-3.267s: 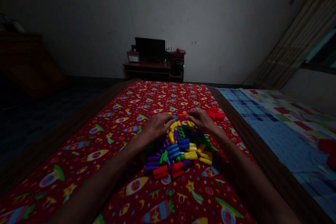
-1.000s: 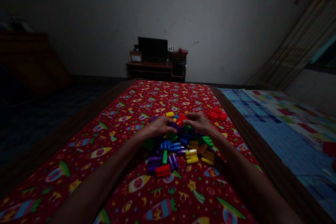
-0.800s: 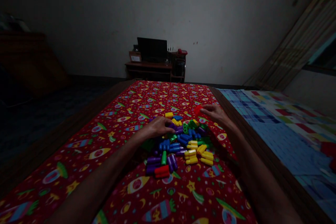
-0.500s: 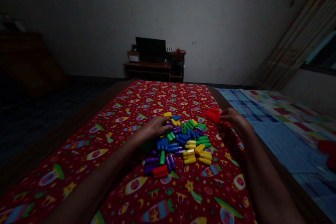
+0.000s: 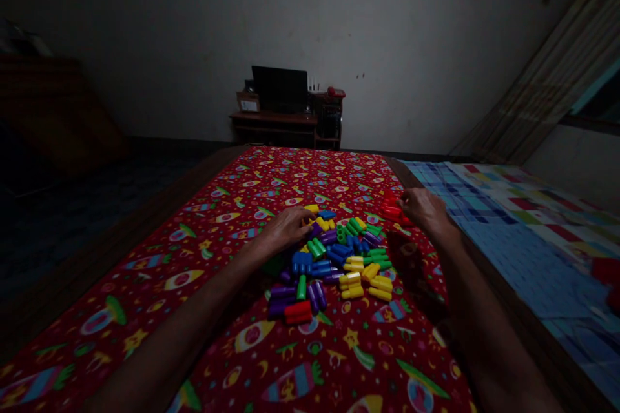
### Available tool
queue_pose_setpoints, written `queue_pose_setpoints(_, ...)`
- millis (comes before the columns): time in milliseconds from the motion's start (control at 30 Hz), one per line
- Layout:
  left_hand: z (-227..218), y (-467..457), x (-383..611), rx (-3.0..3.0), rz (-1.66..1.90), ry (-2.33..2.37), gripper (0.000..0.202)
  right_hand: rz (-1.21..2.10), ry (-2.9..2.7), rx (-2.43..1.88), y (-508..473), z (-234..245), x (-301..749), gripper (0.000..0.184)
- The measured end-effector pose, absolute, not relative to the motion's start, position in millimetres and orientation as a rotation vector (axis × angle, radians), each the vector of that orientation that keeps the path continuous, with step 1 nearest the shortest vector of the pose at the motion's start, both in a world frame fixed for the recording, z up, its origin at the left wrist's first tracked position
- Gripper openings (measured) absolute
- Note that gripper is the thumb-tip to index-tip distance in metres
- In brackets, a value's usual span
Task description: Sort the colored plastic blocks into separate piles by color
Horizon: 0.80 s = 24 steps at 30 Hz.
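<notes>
A heap of plastic toy building blocks (image 5: pixel 334 251) in blue, green, yellow, purple and red lies on a red patterned cloth. My left hand (image 5: pixel 288 229) is at the heap's far left side. Its curled fingers close on a purple block (image 5: pixel 316 230), partly hidden by them. To the right, apart from the heap, several red blocks (image 5: pixel 392 210) lie together. Over their right end is my right hand (image 5: pixel 423 206), its fingers pinched on a red block that they mostly cover. A single red block (image 5: pixel 298 312) lies at the heap's near edge.
The red cloth (image 5: pixel 203 322) covers a long table with brown edges. Along its right side is a bed with a blue and checked cover (image 5: pixel 513 258). A desk with a dark monitor (image 5: pixel 279 89) stands against the far wall, and a wooden cabinet (image 5: pixel 53 116) at left.
My right hand has drawn its fingers together and shifted slightly up at the red blocks. My left hand's fingers have closed in a little at the purple block. The camera view has moved slightly.
</notes>
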<state>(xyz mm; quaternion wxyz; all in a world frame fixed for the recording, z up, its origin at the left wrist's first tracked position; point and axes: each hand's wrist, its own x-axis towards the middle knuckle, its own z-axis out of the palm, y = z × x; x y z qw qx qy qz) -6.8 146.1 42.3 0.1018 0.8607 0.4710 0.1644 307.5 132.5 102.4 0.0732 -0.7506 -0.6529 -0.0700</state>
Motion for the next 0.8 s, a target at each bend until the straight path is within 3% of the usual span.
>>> queue_pose_setpoints(200,44.3,148.3,-10.0,2.486,0.518,1.416,0.031,0.331,-2.579,-1.209,84.9,102.0,213.2,0.019)
queue_pose_setpoints(300,45.0,150.5,-10.9,2.484,0.547,1.430,0.031,0.336,-2.771,-0.845,50.9,75.1,178.8,0.018)
queue_pose_setpoints(467,47.0,150.3,-11.7,2.496,0.589,1.454,0.031,-0.046,-2.860,-0.663,13.4,43.5,159.0,0.024)
queue_pose_setpoints(800,42.9,152.3,-14.1,2.481,0.628,1.423,0.032,0.040,-2.848,-0.613,4.4,47.2,178.0,0.048)
